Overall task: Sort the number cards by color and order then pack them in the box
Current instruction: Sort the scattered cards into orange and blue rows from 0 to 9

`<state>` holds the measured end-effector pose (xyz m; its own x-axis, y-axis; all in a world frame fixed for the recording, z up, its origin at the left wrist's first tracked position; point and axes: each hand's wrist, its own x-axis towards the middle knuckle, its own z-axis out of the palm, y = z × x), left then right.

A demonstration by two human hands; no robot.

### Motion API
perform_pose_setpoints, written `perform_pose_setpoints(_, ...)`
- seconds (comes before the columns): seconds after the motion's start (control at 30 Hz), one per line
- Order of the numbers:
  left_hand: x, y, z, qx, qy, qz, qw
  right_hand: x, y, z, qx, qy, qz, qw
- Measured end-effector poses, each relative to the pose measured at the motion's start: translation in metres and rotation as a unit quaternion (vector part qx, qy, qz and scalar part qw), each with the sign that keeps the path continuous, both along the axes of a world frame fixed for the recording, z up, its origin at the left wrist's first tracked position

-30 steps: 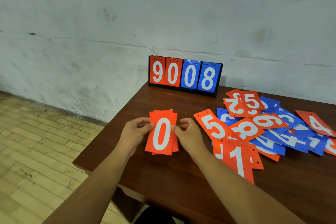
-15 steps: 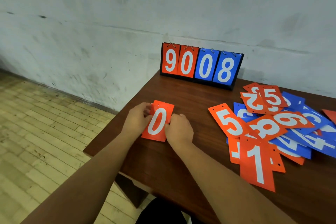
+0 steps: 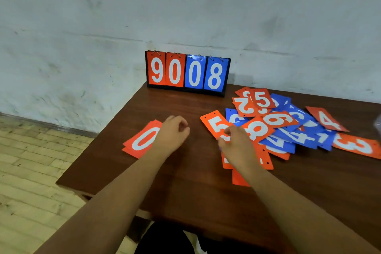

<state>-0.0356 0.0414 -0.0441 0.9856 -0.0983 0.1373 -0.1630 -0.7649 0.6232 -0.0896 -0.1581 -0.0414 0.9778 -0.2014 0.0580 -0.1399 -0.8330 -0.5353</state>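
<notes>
A small stack of orange cards with a white 0 on top (image 3: pixel 142 140) lies flat near the table's left edge. My left hand (image 3: pixel 172 135) hovers just right of it, fingers loosely curled, holding nothing. My right hand (image 3: pixel 237 146) is over the near left side of the loose card pile (image 3: pixel 296 136). Its fingertips touch the near end of an orange 5 card (image 3: pixel 213 122). It covers most of an orange card (image 3: pixel 266 160) beneath it. The pile mixes orange and blue cards, among them an orange 8 (image 3: pixel 258 130) and an orange 3 (image 3: pixel 358 146).
A black flip scoreboard (image 3: pixel 187 72) reading 9008, two orange and two blue digits, stands at the back against the white wall. The brown wooden table (image 3: pixel 185 187) ends at a left edge and corner, with tiled floor (image 3: pixel 31 171) below.
Both hands let go of the orange 0 stack, which now lies on the table at the left. My right hand moved right onto the card pile. The camera shifted.
</notes>
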Motion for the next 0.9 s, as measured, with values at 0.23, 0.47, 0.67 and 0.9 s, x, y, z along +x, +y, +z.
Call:
perform_pose_setpoints(0.23, -0.013, -0.089, -0.014, 0.020, 0.090, -0.067, 0.993, -0.027, -0.073, -0.017, -0.123, 0.143, -0.063, 0.980)
perform_pose_setpoints(0.47, -0.014, -0.108, -0.031, 0.134, 0.086, -0.069, 0.985, -0.026, -0.086, -0.018, -0.007, 0.104, -0.073, 0.992)
perform_pose_setpoints(0.67, -0.024, -0.101, -0.029, 0.048, 0.041, -0.056, 0.996, -0.027, -0.106, 0.010, 0.267, 0.011, -0.088, 0.960)
perform_pose_setpoints(0.9, -0.043, -0.096, -0.009, -0.316, 0.133, -0.084, 0.936, -0.021, -0.083, 0.030, 0.307, 0.020, -0.005, 0.952)
